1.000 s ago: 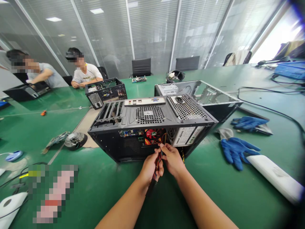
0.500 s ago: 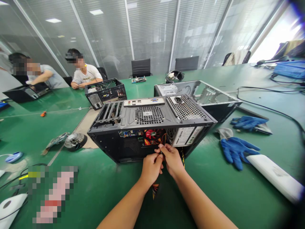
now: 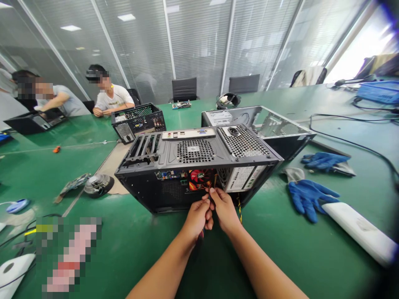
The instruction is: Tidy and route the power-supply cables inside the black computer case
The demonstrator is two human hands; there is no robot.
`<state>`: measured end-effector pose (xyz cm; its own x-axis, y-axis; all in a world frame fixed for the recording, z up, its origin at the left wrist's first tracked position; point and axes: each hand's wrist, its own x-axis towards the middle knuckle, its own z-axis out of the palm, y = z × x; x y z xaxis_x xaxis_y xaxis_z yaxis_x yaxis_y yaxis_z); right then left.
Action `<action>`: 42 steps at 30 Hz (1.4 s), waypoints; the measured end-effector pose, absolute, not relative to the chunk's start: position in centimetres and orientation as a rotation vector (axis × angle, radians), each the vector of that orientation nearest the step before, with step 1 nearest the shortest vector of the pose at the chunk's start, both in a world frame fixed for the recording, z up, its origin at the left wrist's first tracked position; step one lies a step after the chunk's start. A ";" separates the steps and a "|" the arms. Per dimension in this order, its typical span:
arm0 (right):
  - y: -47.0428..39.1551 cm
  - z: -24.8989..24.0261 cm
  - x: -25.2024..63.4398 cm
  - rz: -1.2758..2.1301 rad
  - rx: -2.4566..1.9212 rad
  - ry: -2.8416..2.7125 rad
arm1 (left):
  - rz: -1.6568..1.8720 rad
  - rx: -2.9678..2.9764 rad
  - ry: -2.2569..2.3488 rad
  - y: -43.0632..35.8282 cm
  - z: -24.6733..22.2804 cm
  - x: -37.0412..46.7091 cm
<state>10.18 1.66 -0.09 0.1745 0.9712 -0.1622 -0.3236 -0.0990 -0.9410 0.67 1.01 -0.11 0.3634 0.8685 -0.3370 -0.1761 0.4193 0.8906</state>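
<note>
Wire bundle (image 3: 201, 236), one: being held just outside open side of computer case (image 3: 199, 165), long axis being pointed away from case. Being pinched by right hand (image 3: 225, 208) nearer case, left hand (image 3: 196, 219) farther out.

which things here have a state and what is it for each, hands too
Left hand: closed on the wire bundle
Right hand: pinching the wire bundle
Wire bundle: held, lower end hanging
Near computer case: side open, insides showing
Power supply: mounted inside
Silver-lined case behind: open
Nearer blue glove: unworn
</note>
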 end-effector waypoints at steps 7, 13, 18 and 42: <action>1.6 -0.1 10.2 1.292 -1.028 -0.787 | 0.825 0.554 0.825 0.7 1.3 0.2; 1.7 -0.2 10.5 1.444 -0.966 -0.726 | 0.801 0.517 0.793 0.8 1.3 0.2; 1.8 -0.2 10.5 1.488 -0.968 -0.649 | 0.846 1.101 1.076 0.8 0.2 0.2; 1.8 -0.4 11.1 1.445 -1.084 -0.737 | 0.754 1.193 1.082 0.8 0.0 0.4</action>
<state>11.12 1.81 -0.38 0.0521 0.9756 -0.2134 -0.3997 -0.1755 -0.8997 0.37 0.76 -0.04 0.3368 0.9071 -0.2526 0.0779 0.2405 0.9675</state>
